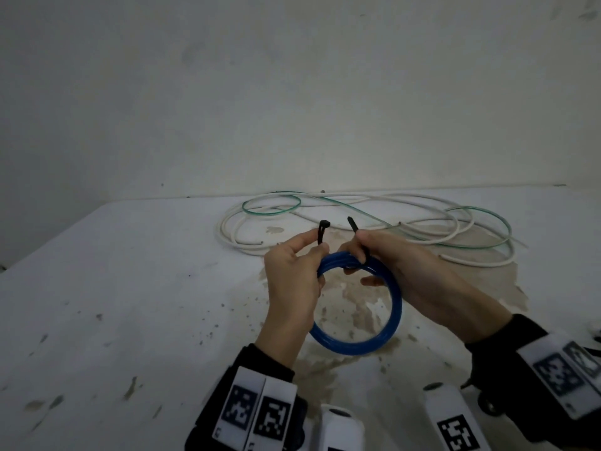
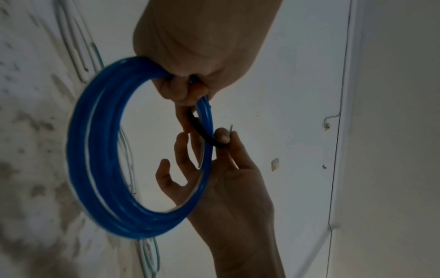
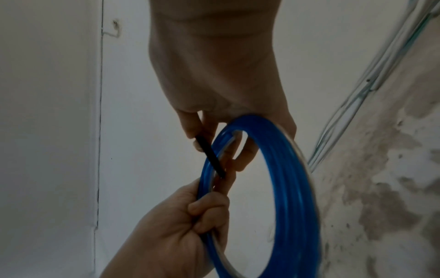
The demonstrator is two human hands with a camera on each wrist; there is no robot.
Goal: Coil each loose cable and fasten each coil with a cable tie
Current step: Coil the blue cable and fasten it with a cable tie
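Nearest, the blue coil (image 1: pixel 357 307) hangs above the stained worktop (image 1: pixel 130 288), held up at its far arc between both hands. The left hand (image 1: pixel 292 281) has its fingers curled round the coil's upper left, and its thumb and forefinger pinch the head end of the black tie (image 1: pixel 360 245), which sticks up above them. The right hand (image 1: pixel 406 271) pinches the tie's tail end between thumb and forefinger at the coil's top; its other fingers are spread loosely inside the ring. The tie loops under the blue strands, its ends apart. Farther back, a white cable (image 1: pixel 357 203) and a green cable (image 1: pixel 271 206) lie loose and tangled by the wall.
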